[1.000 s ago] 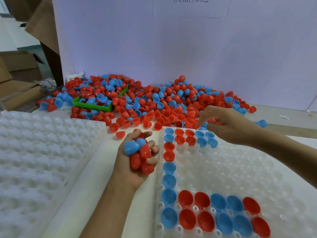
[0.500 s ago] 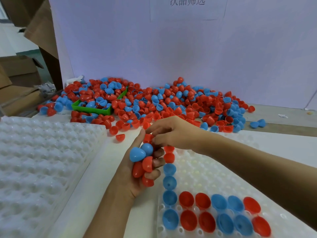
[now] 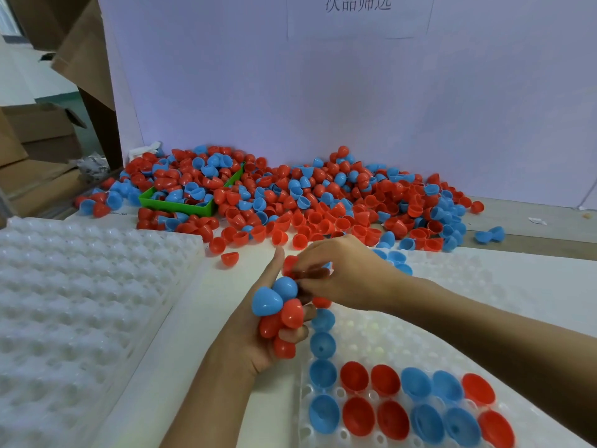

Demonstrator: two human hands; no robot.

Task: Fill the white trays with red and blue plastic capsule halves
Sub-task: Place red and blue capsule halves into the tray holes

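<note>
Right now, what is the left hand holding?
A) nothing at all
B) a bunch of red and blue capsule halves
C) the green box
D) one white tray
B: the left hand is curled round a cluster of red and blue capsule halves, while the right hand reaches in to pick from it with its fingertips.

Up top, a white paper sheet taped on the pale backboard carries printed Chinese characters, 次品筛选, cut off along their upper edge by the frame; nothing else readable anywhere, no markings showing on the trays, capsule halves or green bin
</note>
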